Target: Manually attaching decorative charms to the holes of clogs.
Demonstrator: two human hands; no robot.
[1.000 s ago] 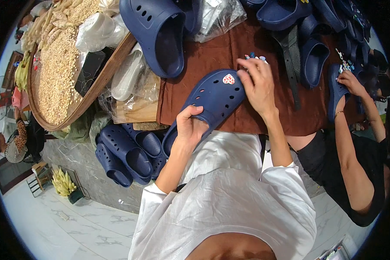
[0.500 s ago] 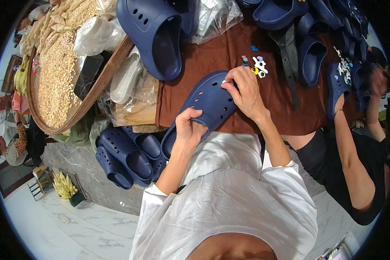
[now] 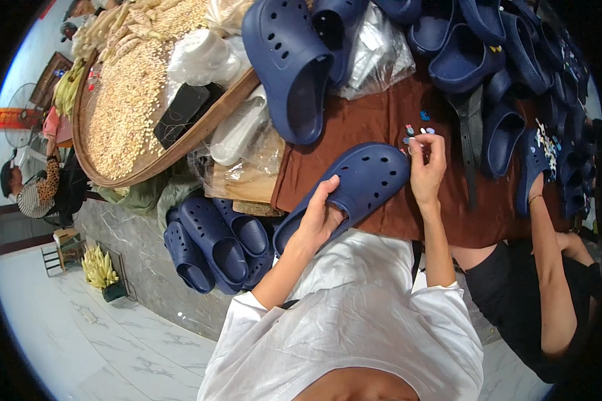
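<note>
A navy blue clog (image 3: pixel 364 175) with round holes is held over my lap at the edge of a brown cloth (image 3: pixel 366 120). My left hand (image 3: pixel 322 215) grips it at the foot opening, thumb on top and fingers inside. To the right of its toe, my right hand (image 3: pixel 428 172) is apart from the clog, with thumb and forefinger drawn together at a little group of small colourful shoe charms (image 3: pixel 410 131). The fingers cover part of that group. Whatever is between the fingertips is too small to make out.
More navy clogs (image 3: pixel 463 60) crowd the back and right; several (image 3: pixel 211 234) lie at my left. A tray of pale kernels (image 3: pixel 124 107) bears a dark phone (image 3: pixel 188 110). Clear plastic bags (image 3: pixel 374 57) lie beyond. A co-worker's arm (image 3: pixel 548 267) is at the right, by more charms (image 3: pixel 547 150).
My right hand has left the clog's toe, where it pinched a small whitish thing, and moved right to the charms. My left hand keeps its grip. The whole view has shifted.
</note>
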